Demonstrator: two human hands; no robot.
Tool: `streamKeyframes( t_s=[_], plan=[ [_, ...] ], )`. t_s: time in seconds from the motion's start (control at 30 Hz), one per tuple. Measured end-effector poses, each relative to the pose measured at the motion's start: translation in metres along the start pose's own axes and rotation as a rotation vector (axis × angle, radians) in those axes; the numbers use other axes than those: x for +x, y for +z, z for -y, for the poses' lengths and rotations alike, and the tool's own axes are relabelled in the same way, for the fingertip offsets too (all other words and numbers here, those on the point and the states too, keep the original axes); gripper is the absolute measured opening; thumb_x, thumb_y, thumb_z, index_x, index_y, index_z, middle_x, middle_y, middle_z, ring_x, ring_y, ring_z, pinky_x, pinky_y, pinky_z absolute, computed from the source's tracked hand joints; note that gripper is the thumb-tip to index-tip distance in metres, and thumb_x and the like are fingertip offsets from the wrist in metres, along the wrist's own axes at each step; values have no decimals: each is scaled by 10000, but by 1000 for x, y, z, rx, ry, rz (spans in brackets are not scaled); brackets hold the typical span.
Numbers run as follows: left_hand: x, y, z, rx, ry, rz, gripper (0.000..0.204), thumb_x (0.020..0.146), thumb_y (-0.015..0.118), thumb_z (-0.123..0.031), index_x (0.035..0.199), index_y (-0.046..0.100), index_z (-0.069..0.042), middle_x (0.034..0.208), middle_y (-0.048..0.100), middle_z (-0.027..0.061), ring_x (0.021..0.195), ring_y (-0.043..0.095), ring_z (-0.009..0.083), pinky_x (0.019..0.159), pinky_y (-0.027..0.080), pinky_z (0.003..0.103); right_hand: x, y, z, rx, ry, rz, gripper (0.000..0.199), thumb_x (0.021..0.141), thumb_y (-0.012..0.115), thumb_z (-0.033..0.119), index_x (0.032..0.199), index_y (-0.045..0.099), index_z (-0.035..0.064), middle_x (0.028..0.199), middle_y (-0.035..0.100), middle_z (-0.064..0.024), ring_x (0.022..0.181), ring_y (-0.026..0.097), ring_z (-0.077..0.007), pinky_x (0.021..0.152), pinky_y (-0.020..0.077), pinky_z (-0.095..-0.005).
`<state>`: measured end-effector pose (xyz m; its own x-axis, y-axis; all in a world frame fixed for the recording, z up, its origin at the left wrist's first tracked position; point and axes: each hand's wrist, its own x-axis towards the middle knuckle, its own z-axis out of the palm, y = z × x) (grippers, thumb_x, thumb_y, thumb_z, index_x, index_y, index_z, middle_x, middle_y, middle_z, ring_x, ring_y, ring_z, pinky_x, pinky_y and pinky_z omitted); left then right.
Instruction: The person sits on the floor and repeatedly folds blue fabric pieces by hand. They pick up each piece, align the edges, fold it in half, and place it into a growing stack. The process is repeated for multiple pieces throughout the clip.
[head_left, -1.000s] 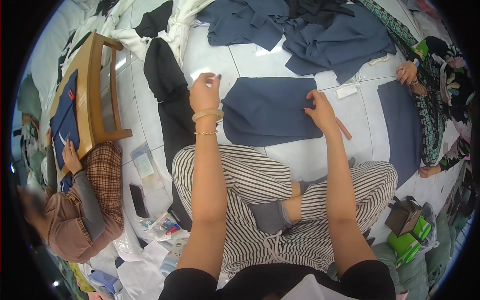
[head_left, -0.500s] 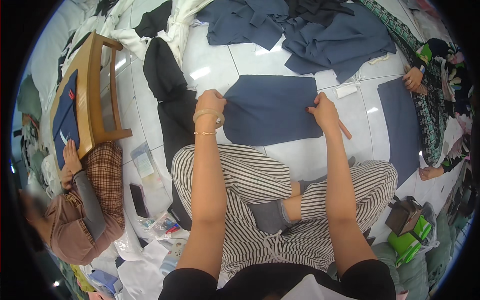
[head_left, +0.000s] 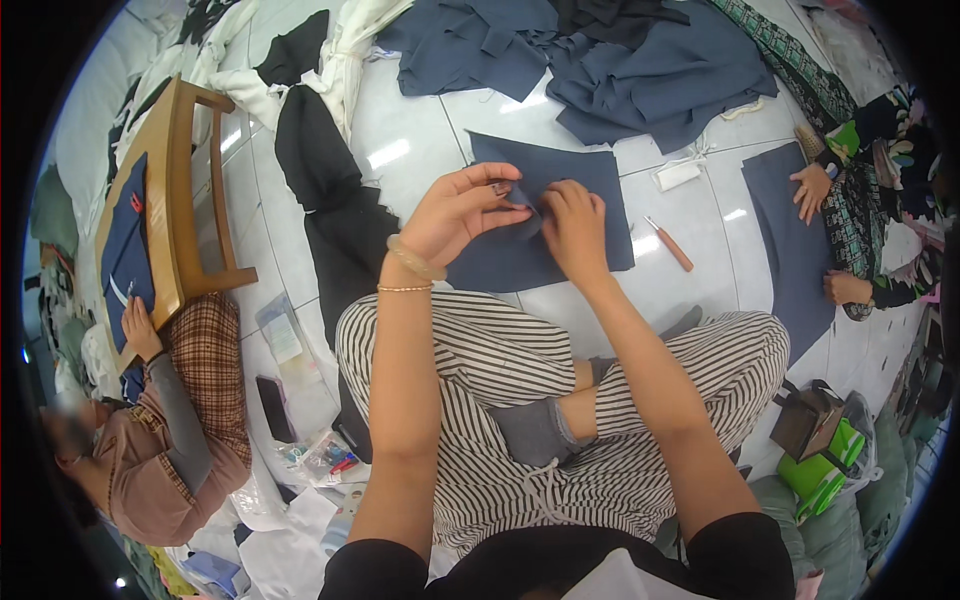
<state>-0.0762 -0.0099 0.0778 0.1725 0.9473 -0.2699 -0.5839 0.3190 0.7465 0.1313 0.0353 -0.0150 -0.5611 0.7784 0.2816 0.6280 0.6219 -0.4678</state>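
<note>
Flat dark-blue woven cloth panel (head_left: 500,255) lies on the white glossy tiled floor (head_left: 705,285), with a small raised fold (head_left: 529,221) near its middle. Left hand (head_left: 462,212), wearing a beige bangle (head_left: 415,259), is over the panel: thumb and fingers bent around the fold, slightly apart; can't tell if they grip it. Right hand (head_left: 574,230) is at the fold too, fingers together, bent down, thumb hidden; can't tell if clamped. The two hands are close together.

Right of panel: slim tool with orange-brown handle and thin metal tip (head_left: 675,249), near. Beyond it on that side: second dark-blue cloth piece (head_left: 790,235), co-worker's hand (head_left: 811,190) touching it. Far side of panel: crumpled dark-blue cloth heap (head_left: 665,85). Left of panel: long black cloth (head_left: 318,160). Near side: black-and-white striped trousers (head_left: 480,330), legs crossed.
</note>
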Motion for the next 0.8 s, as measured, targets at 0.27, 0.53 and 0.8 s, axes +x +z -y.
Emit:
streamKeyframes(
  t_s=[0.27, 0.53, 0.8],
  plan=[
    [-5, 7, -8, -103, 80, 219, 631, 879, 488, -56, 1457, 321, 135, 1520, 372, 251, 1433, 362, 349, 1158, 351, 448, 16, -29, 29, 903, 544, 441, 552, 810, 616, 84, 1339, 468, 27, 1277, 569, -88, 1170, 555, -223, 993, 435, -352],
    [-2, 22, -9, -283, 212, 266, 831, 793, 483, -50, 1553, 161, 41, 1635, 137, 202, 1515, 165, 329, 1198, 247, 491, 17, -40, 14, 1964, 823, 376, 555, 1029, 474, 452, 1423, 440, 63, 1381, 524, -67, 1287, 511, -205, 1062, 426, -363],
    [3, 0, 27, -287, 127, -539, 711, 884, 480, -42, 1531, 199, 49, 1559, 287, 170, 1455, 289, 295, 1185, 264, 480, 22, -48, -60, 1073, 814, 524, 284, 876, 642, 88, 1144, 599, 5, 1047, 684, -66, 951, 638, -119, 842, 489, -249]
  ],
)
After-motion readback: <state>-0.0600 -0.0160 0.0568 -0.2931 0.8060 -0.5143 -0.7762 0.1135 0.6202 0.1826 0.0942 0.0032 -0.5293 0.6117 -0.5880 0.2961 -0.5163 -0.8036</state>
